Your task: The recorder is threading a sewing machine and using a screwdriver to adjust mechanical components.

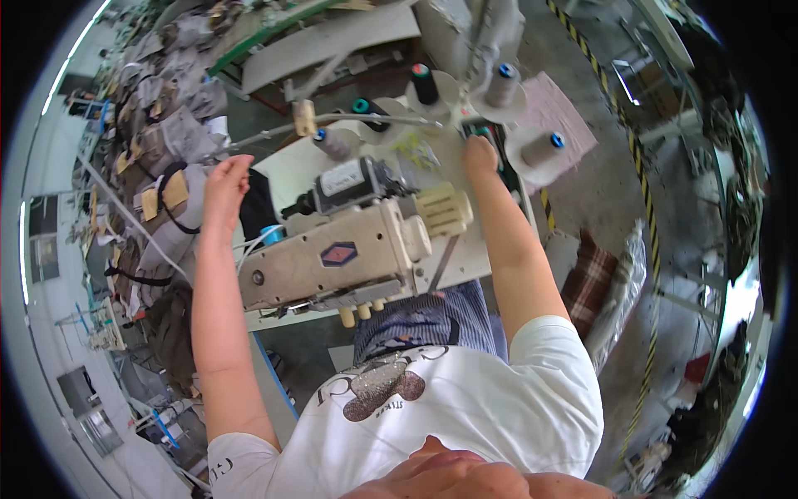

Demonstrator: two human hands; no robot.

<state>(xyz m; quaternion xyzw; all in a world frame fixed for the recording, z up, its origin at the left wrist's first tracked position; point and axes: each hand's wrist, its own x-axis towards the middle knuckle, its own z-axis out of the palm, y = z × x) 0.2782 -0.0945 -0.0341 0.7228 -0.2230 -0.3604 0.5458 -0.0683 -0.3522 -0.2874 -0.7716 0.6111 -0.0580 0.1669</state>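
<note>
On either side of a sewing machine point(312, 262), which stood on a pale worktable point(475, 256), the wearer's bare arms reached forward. The left hand point(223, 191) was raised beyond the machine's left end, its fingers drawn narrowly together near a thin metal rod point(264, 135); whether they touched it or pinched a thread could not be told. The right hand point(480, 155) dipped into a dark tray point(508, 177) at the table's far right corner, fingers hidden, so its grip could not be told either.

A sideways swing of the right forearm could have tipped the nearby grey thread cone point(539, 150). Drawing the left arm back carelessly might have snagged the white cable point(247, 249) beside it, and a knock to the rod could have disturbed any threads there.

The machine's body was a long, beige, scuffed block with a diamond-shaped badge; behind it sat a boxy black motor point(345, 183), and at its right a ribbed cream drum point(445, 209). A small, round blue spool point(272, 234) stood near the left wrist. Flat pink cloth point(569, 116) lay beyond the cones, and soft, crumpled grey fabric point(179, 137) was heaped at left.
</note>
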